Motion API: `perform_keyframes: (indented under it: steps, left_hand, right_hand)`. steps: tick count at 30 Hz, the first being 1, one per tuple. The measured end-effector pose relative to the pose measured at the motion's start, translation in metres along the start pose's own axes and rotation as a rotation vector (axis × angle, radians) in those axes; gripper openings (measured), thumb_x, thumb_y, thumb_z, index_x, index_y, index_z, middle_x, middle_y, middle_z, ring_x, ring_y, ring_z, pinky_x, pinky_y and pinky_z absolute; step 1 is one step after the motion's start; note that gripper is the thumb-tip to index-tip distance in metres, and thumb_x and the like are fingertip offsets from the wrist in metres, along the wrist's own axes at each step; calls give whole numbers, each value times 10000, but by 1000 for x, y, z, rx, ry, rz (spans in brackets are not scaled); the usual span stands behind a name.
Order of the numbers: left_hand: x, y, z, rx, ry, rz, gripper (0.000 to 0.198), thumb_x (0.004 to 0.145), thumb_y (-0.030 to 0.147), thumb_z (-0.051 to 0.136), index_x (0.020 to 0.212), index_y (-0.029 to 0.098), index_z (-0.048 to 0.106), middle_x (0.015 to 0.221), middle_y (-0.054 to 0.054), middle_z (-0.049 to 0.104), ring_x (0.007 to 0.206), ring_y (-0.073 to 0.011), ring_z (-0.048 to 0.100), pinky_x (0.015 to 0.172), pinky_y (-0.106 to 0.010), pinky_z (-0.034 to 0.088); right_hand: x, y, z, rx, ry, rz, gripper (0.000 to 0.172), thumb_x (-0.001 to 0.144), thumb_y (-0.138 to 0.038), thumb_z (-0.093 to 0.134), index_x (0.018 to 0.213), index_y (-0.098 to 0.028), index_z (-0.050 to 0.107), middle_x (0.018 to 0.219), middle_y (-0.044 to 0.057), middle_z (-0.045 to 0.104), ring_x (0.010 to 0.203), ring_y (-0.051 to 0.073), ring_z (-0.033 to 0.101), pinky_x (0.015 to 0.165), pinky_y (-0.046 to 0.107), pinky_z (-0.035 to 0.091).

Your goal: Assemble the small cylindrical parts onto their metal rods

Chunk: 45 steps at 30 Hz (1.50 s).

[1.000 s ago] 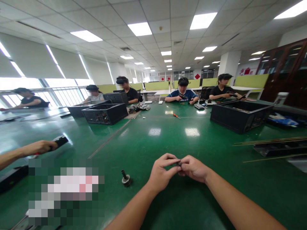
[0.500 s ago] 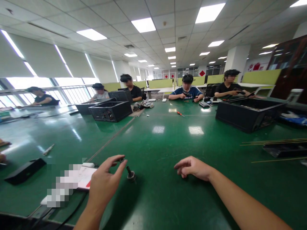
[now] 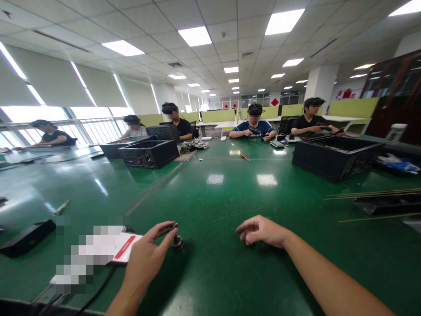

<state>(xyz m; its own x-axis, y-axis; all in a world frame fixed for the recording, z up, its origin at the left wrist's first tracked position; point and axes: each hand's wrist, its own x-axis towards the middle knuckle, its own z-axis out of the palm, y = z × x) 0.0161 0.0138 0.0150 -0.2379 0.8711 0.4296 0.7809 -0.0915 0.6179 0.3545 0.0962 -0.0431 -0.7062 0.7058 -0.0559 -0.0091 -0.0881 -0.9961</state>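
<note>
My left hand point(image 3: 149, 250) pinches a small dark metal ring point(image 3: 171, 227) between thumb and fingertips. Just below it, a metal shaft with a round bearing-like base point(image 3: 177, 242) stands upright on the green tabletop point(image 3: 210, 272). The ring is at the top of the shaft; whether it has gone around the shaft I cannot tell, since my fingers cover that spot. To the right, my right hand point(image 3: 261, 230) hovers over the table with nothing in it, its index finger stretched out and the other fingers loosely bent.
A white and red booklet point(image 3: 126, 248) lies left of my left hand, by a black cable point(image 3: 98, 287). Black computer cases point(image 3: 149, 153) stand farther off, another case point(image 3: 329, 160) at right. An orange screwdriver point(image 3: 244, 157) lies mid-table. Several people sit around.
My left hand has brought the ring down and right, onto the top of the shaft. The right hand keeps nearly the same pose. The view has shifted slightly.
</note>
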Motion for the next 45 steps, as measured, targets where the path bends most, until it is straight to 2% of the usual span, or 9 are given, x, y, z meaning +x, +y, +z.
perform_keyframes:
  steps: [8, 15, 18, 22, 27, 30, 34, 39, 45]
  left_hand:
    - [-2, -12, 6, -147, -36, -61, 458, 757, 585, 610, 1000, 200, 655, 1003, -78, 756, 938, -250, 714, 848, -332, 570]
    - [3, -9, 1, 24, -6, 26, 446, 726, 615, 619, 905, 218, 714, 888, -58, 770, 820, -249, 730, 772, -312, 583]
    - [6, -9, 3, 88, -81, 48, 437, 726, 610, 618, 894, 225, 737, 882, -57, 769, 791, -246, 727, 741, -305, 583]
    - [3, -18, 10, 106, -227, 85, 375, 730, 582, 626, 824, 246, 763, 932, -48, 765, 884, -259, 715, 826, -330, 568]
    - [-7, -32, 18, 97, -231, 51, 445, 701, 541, 676, 1030, 248, 740, 1063, -58, 743, 1004, -285, 688, 942, -398, 523]
    - [-6, -21, 25, 79, -273, 82, 433, 728, 496, 661, 1074, 242, 720, 1109, -65, 728, 1041, -289, 671, 975, -422, 497]
    - [9, 24, 52, -31, -413, 159, 400, 800, 451, 609, 1122, 228, 690, 1137, -57, 714, 1039, -264, 666, 959, -392, 500]
    - [32, 84, 115, -147, -503, 293, 482, 684, 280, 733, 1152, 201, 656, 986, -46, 738, 883, -226, 683, 829, -323, 526]
    - [42, 85, 163, -174, -472, 503, 226, 698, 177, 684, 923, 199, 700, 876, -42, 681, 823, -195, 630, 767, -311, 481]
  right_hand:
    - [0, 0, 0, -15, -13, -1, 435, 641, -274, 777, 1052, -143, 716, 869, 67, 712, 668, 121, 612, 666, 266, 483]
    - [1, 1, -1, -11, -18, 11, 456, 631, -279, 794, 1059, -142, 712, 877, 70, 714, 684, 127, 619, 680, 273, 495]
    - [1, 2, -1, 7, -23, 12, 457, 627, -278, 802, 1055, -142, 713, 879, 69, 713, 690, 129, 626, 683, 273, 498]
    - [2, 3, -2, 26, -27, 6, 457, 631, -270, 804, 1061, -144, 712, 877, 66, 712, 689, 125, 629, 691, 271, 498]
    - [4, 5, -5, 8, -50, 3, 469, 641, -277, 798, 1083, -149, 705, 891, 68, 711, 696, 123, 630, 689, 265, 495]
    - [5, 7, -4, 16, -56, -14, 471, 647, -270, 797, 1088, -139, 698, 877, 70, 706, 676, 120, 623, 659, 256, 486]
    - [8, 9, -4, 38, 43, -76, 581, 637, -268, 812, 1177, -140, 638, 873, 62, 682, 656, 118, 600, 597, 243, 458]
    - [10, 11, -17, -24, 307, -214, 767, 653, -298, 806, 1341, -184, 486, 1047, 79, 622, 747, 123, 585, 667, 264, 461]
    - [9, 13, -25, -387, 518, -252, 789, 649, -222, 761, 1371, -216, 443, 1215, 95, 568, 883, 169, 573, 672, 268, 473]
